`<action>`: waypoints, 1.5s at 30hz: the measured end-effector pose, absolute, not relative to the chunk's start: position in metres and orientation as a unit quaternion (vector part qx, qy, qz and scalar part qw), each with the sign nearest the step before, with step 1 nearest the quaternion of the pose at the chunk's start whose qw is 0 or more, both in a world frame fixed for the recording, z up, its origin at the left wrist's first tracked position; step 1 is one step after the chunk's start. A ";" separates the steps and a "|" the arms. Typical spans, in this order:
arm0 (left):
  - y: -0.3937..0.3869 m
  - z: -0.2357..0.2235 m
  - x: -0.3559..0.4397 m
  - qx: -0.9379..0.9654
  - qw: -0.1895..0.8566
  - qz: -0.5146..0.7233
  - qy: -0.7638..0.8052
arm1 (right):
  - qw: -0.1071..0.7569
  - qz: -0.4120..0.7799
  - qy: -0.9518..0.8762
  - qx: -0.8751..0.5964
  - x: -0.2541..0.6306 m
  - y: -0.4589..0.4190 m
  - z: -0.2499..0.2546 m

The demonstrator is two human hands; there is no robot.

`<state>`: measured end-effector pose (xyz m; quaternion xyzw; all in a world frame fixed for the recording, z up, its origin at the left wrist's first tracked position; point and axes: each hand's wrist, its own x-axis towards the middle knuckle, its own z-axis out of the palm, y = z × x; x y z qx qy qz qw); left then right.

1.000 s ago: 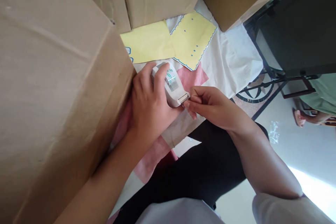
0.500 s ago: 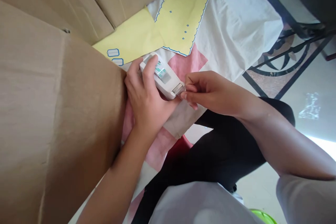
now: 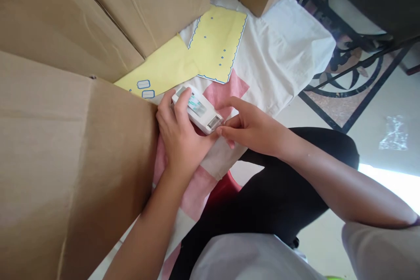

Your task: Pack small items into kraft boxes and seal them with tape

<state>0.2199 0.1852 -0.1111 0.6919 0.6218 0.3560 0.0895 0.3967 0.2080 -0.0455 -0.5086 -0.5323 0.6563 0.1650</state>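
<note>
My left hand (image 3: 179, 133) is wrapped around a small white handheld device (image 3: 197, 108) with a clear window and a slot at its near end. It is held beside the corner of a large cardboard box (image 3: 72, 166). My right hand (image 3: 251, 127) meets the device's slot end. Its thumb and fingers pinch at the slot while the index finger stretches out along the device. What the pinch holds is too small to make out. Both hands hover over a white and pink checked cloth (image 3: 278, 65).
Two yellow sticker sheets (image 3: 216, 43) with blue-edged labels lie on the cloth behind the device. More cardboard boxes (image 3: 144, 4) crowd the back and left. A dark metal chair frame (image 3: 361, 48) stands at the right on a patterned floor. My black-clad leg lies below.
The view has swung slightly, shifting everything left and down. My right index finger has straightened along the device, and both hands with the device sit a little lower and left.
</note>
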 end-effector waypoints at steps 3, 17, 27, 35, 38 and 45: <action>0.185 -0.112 0.220 0.691 0.090 0.357 0.622 | 0.148 0.672 -0.531 -0.495 0.398 0.210 -0.044; 0.185 -0.108 0.221 0.679 0.101 0.345 0.640 | 0.165 0.691 -0.520 -0.475 0.404 0.212 -0.044; 0.186 -0.108 0.221 0.680 0.091 0.347 0.639 | 0.161 0.695 -0.517 -0.474 0.403 0.211 -0.050; 0.185 -0.106 0.222 0.676 0.110 0.348 0.641 | 0.153 0.693 -0.525 -0.470 0.402 0.213 -0.052; 0.185 -0.107 0.223 0.678 0.102 0.349 0.639 | 0.153 0.681 -0.546 -0.464 0.402 0.214 -0.052; 0.185 -0.109 0.222 0.681 0.094 0.342 0.641 | 0.144 0.659 -0.585 -0.450 0.404 0.216 -0.054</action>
